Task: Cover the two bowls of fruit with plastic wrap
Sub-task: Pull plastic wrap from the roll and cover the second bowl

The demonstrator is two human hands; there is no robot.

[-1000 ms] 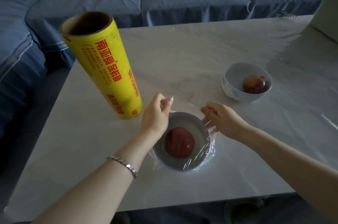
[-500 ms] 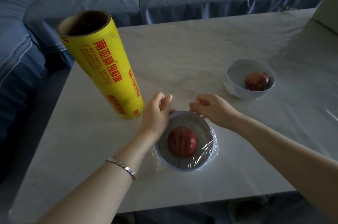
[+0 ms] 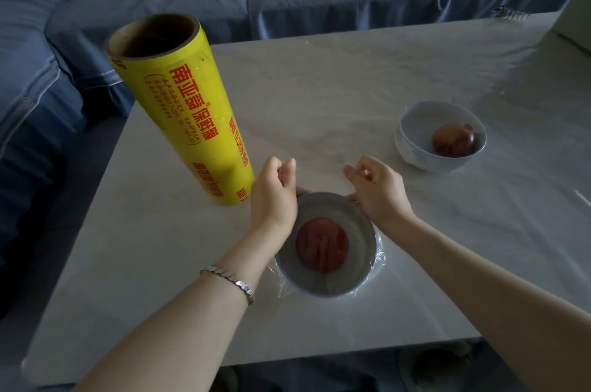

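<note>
Near bowl [image 3: 326,283] w/ red fruit [image 3: 321,244] at tabletop [image 3: 160,247] front, already filmed. Left hand [image 3: 273,196] & right hand [image 3: 377,190] at far rim, grips pinching plastic wrap [image 3: 379,259]. Risk: over-pull tears film or tips bowl. Far bowl [image 3: 415,148] uncovered.

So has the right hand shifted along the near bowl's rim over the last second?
Yes. The right hand has slid from the right side of the near bowl round to its far edge, closer to the left hand and the yellow roll.
</note>
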